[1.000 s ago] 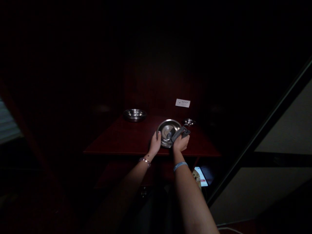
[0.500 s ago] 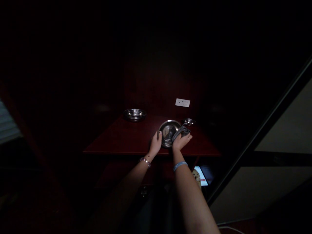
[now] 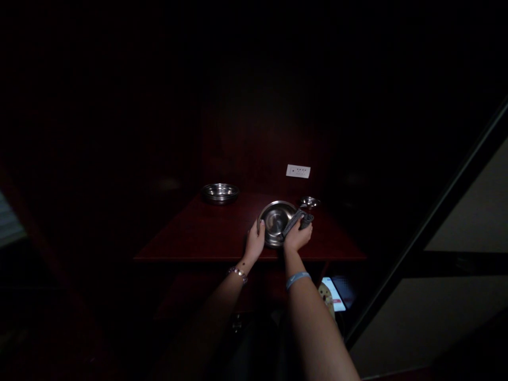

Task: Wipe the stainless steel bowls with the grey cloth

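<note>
- Nearest to me, at the bottom of the frame, the right forearm [image 3: 313,328] rises with a blue band [image 3: 298,279] at the wrist; left of it, the dimmer left forearm [image 3: 218,301] wears a beaded bracelet [image 3: 238,273].
- In the lower right of the frame I make out a lit phone [image 3: 335,293], with a yellowish, spotted object [image 3: 326,296] overlapping it.
- Just below the frame's centre, my left hand [image 3: 255,241] grips the left side of a steel dish [image 3: 273,219], thumb over the rim; the other fingers are hidden from me.
- My right hand [image 3: 298,238] is closed around a folded gray cloth [image 3: 306,219], held at the dish's right side.
- The dish sits between both hands, its hollow tilted toward my camera, over the front part of a dark red table [image 3: 190,233]; I cannot tell whether its lower edge touches the tabletop.
- Beyond the cloth, right of centre, stands a small shiny bowl [image 3: 310,201].
- Farther back, left of centre, a stack of steel dishes [image 3: 220,194] rests on the table; I cannot count them.
- Farthest, a white socket plate [image 3: 298,171] is on the red back wall [image 3: 246,159].
</note>
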The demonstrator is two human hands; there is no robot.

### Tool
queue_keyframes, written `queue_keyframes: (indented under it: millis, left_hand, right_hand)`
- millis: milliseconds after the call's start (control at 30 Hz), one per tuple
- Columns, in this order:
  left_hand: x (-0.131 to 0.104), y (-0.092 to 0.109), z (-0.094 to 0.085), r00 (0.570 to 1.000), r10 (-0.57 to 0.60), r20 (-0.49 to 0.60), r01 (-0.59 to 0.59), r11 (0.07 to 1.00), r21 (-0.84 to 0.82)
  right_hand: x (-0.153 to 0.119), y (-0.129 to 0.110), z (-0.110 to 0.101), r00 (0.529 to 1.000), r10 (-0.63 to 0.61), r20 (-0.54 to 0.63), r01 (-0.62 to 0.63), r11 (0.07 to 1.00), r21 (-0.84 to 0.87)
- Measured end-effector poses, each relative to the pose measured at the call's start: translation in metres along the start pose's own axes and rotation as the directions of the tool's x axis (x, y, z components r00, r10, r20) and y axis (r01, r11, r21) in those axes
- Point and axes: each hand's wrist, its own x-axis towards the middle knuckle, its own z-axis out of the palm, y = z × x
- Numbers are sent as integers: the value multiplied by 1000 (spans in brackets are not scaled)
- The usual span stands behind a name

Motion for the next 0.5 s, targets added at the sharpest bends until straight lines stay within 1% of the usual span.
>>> queue_keyframes:
  millis: [133, 233, 300, 400, 500]
  left_hand:
    - [1, -4, 1, 1000, -5, 5, 5, 1000, 6]
    - [2, -7, 2, 1000, -4, -3, 4, 1000, -5]
    - [3, -9, 3, 1000, -12, -17, 12, 1000, -4]
    - [3, -9, 3, 999, -38, -37, 38, 999, 1]
    - [2, -7, 3, 998, -34, -61, 35, 999, 19]
  right_hand:
    - [-1, -1, 0, 999, 17, 28, -16, 999, -44]
    - [-2, 0, 3, 1000, 2, 19, -1, 998, -62]
    - [-3, 2, 6, 999, -30, 16, 31, 997, -78]
    - [-5, 5, 13, 993, -112, 40, 116, 988, -107]
    - [-6, 8, 17, 984, -172, 54, 178, 976, -125]
